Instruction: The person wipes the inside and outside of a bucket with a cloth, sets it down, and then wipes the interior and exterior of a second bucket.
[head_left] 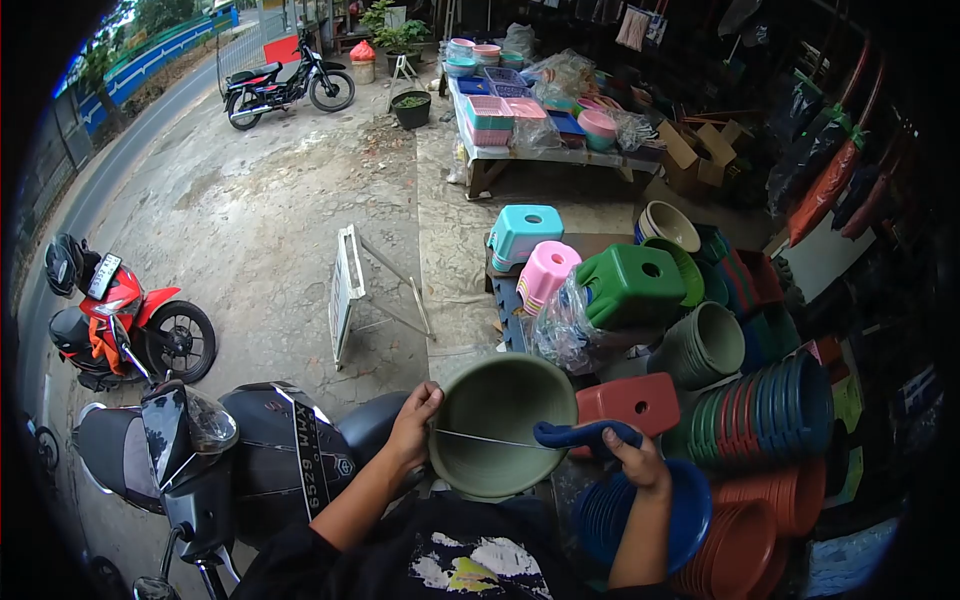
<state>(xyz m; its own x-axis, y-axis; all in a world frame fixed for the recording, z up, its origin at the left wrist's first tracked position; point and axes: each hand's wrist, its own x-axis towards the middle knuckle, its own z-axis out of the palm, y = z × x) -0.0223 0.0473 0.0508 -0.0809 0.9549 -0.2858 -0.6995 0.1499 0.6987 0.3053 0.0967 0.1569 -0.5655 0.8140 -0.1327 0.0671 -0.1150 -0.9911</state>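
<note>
An olive-green bucket (500, 400) is held up in front of me, its open mouth facing me. A thin wire handle (490, 437) crosses the mouth. My left hand (415, 425) grips the bucket's left rim, thumb on the near side and the other fingers partly hidden. My right hand (637, 462) is closed on a dark blue cloth (585, 435), which reaches over the bucket's right edge. Just behind the cloth is a red plastic stool (635, 398). Stacked blue basins (690, 510) lie below my right hand.
Stacks of coloured buckets (800, 405) and reddish-brown pots (740, 540) crowd the right. Beyond are green (640, 285), pink (549, 268) and turquoise stools (526, 230). A parked motorbike (270, 440) is close on my left. A folding sign (345, 290) stands ahead, before a table of baskets (490, 152).
</note>
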